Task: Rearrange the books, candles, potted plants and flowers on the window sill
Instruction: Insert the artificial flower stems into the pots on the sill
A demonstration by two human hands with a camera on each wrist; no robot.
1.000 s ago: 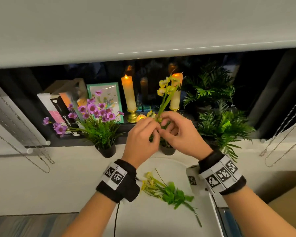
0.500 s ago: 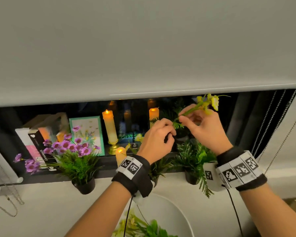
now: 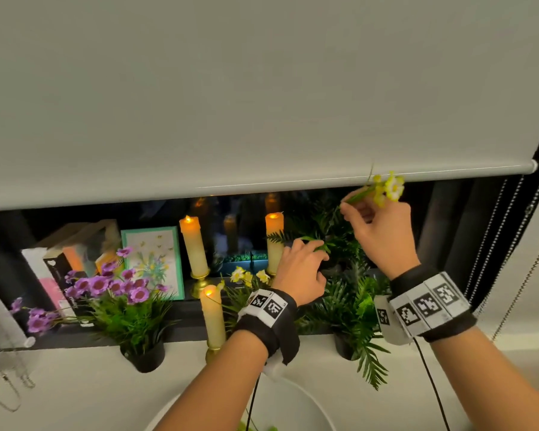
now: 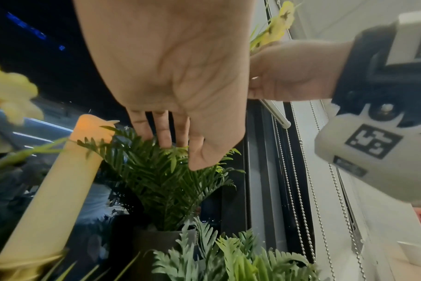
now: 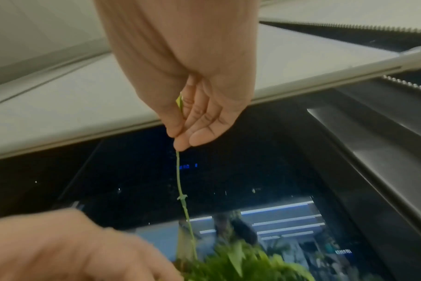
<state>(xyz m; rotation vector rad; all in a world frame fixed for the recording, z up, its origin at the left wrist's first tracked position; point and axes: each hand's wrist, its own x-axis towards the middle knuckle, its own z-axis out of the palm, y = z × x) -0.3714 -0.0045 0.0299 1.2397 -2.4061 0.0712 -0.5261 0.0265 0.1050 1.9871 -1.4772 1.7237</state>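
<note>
Head view: right hand (image 3: 383, 234) pinches the yellow flower stem (image 5: 180, 182) above the rear fern (image 4: 161, 176); left hand (image 3: 302, 269) (fingers loose) parts fronds. Best lower it straight, slowly.

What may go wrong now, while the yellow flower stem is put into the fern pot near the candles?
The right hand pinches the thin yellow flower stem only at the fingertips, so it may bend or slip. The left hand parts the fern right beside a tall candle; its wrist might knock it over.
</note>
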